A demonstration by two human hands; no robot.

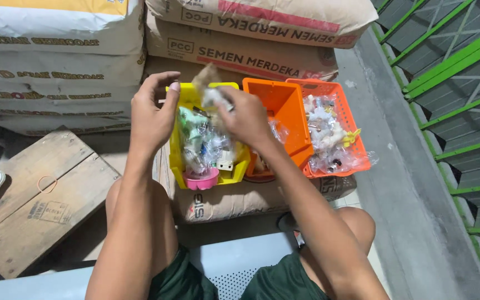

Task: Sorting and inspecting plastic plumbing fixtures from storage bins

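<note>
Both hands (pixel 195 111) lift crinkly clear toy packet (pixel 213 99).

Sacks (pixel 240 53) wall behind bins (pixel 284 105) — above open.

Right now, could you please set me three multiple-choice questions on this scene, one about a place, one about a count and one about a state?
1. Where does the yellow bin stand?
A. left of the orange bin
B. on the wooden board
C. on the green railing

2. How many bright plastic containers stand in the row on the sack?
A. one
B. three
C. five

3. What is the right hand doing?
A. lying flat on the knee
B. gripping the railing
C. holding a small clear-wrapped item above the yellow bin

Answers:
1. A, since the orange bin is next to it on the right.
2. B, namely the yellow bin, orange bin and orange basket.
3. C, since its fingers close on the wrapped item, while the left hand is raised beside it.
</note>
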